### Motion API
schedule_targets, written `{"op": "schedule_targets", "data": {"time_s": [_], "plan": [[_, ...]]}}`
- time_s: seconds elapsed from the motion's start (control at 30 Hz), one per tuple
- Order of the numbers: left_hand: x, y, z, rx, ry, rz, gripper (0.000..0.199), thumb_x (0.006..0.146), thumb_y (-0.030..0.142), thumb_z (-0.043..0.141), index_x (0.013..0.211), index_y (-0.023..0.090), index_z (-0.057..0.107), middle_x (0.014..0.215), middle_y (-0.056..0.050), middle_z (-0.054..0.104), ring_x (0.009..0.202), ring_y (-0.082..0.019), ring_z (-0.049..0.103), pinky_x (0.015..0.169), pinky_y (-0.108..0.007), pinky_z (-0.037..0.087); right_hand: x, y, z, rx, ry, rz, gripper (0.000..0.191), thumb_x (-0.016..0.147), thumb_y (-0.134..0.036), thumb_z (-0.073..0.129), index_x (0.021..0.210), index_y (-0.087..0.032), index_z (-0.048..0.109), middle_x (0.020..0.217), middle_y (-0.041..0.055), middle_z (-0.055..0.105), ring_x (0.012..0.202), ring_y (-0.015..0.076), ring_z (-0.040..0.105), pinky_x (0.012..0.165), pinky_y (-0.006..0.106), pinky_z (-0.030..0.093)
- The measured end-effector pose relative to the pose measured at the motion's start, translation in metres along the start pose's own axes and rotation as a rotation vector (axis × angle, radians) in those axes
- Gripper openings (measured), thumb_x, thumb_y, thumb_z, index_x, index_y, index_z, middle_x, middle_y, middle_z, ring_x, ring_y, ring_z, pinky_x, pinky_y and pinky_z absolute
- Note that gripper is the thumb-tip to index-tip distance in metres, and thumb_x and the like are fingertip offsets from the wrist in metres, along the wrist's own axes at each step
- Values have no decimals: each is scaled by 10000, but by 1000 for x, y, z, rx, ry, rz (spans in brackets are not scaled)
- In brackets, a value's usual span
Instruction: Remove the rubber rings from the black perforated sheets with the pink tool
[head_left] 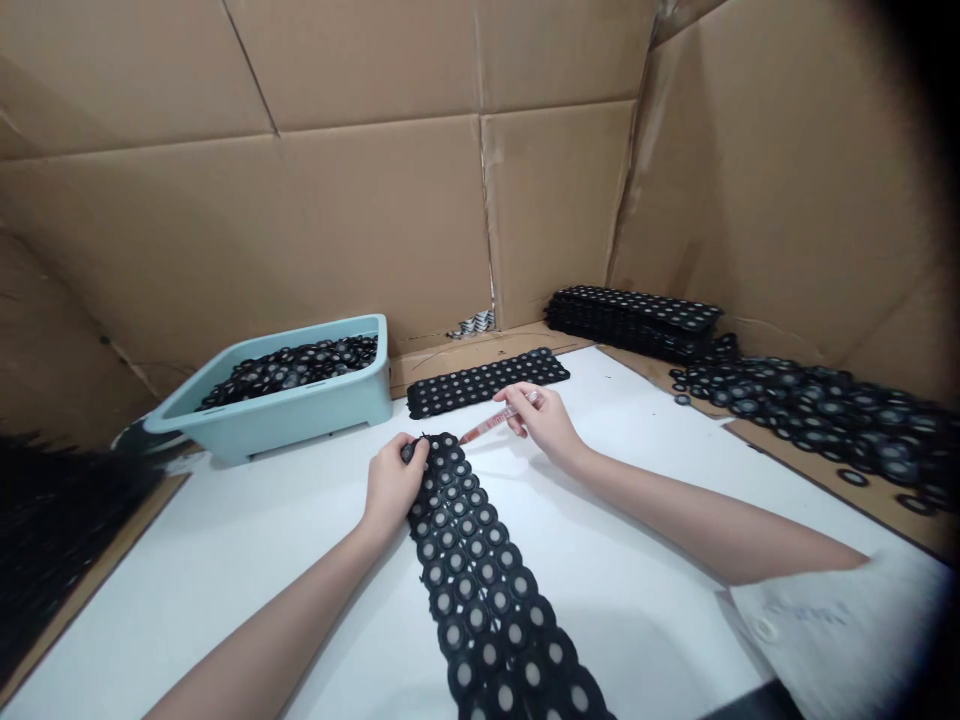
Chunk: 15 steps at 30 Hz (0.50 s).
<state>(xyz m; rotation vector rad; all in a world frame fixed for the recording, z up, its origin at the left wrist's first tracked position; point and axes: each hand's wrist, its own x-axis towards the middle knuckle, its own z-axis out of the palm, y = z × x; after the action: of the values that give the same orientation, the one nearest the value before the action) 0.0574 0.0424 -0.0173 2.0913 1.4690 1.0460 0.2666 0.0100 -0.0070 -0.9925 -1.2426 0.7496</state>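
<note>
A long black mat of joined rings with pale round centres stretches across the white tabletop toward me. My left hand is closed on its far left corner, thumb on top, with a small dark round piece showing by the fingers. In my right hand is a slim syringe, reddish with fine markings. Its tip points left and down at the mat's far right corner; whether it touches cannot be made out. Behind both hands a second, shorter-looking black mat lies flat.
A light blue basin full of black rings stands at back left. Stacked mats sit at back right, beside a spread of loose rings. Cardboard walls enclose the table. A dark pile is at far left.
</note>
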Motion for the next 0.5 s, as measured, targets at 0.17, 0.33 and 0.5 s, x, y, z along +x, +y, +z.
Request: {"op": "schedule_targets", "data": {"time_s": [0.17, 0.33, 0.5], "plan": [[-2, -9, 6, 163, -13, 80, 252, 740, 174, 417, 865, 221, 631, 882, -76, 615, 894, -275, 486, 787, -387, 339, -6, -1, 8, -57, -115, 36, 348, 828, -422, 425, 742, -130, 593, 421, -46, 422, 401, 79, 399, 459, 225, 341], [-5, -6, 7, 254, -62, 159, 389, 708, 72, 375, 983, 224, 603, 907, -90, 557, 934, -279, 437, 818, -415, 335, -18, 3, 19, -117, -271, 53, 314, 797, -401, 480, 664, -144, 601, 643, 17, 573, 536, 93, 494, 525, 222, 386], [-17, -1, -3, 264, -109, 195, 226, 813, 221, 371, 945, 230, 554, 853, -63, 521, 874, -254, 454, 784, -414, 346, -19, 3, 22, -88, -372, 60, 318, 841, -428, 408, 713, -169, 542, 497, -21, 520, 679, 147, 604, 611, 235, 420]]}}
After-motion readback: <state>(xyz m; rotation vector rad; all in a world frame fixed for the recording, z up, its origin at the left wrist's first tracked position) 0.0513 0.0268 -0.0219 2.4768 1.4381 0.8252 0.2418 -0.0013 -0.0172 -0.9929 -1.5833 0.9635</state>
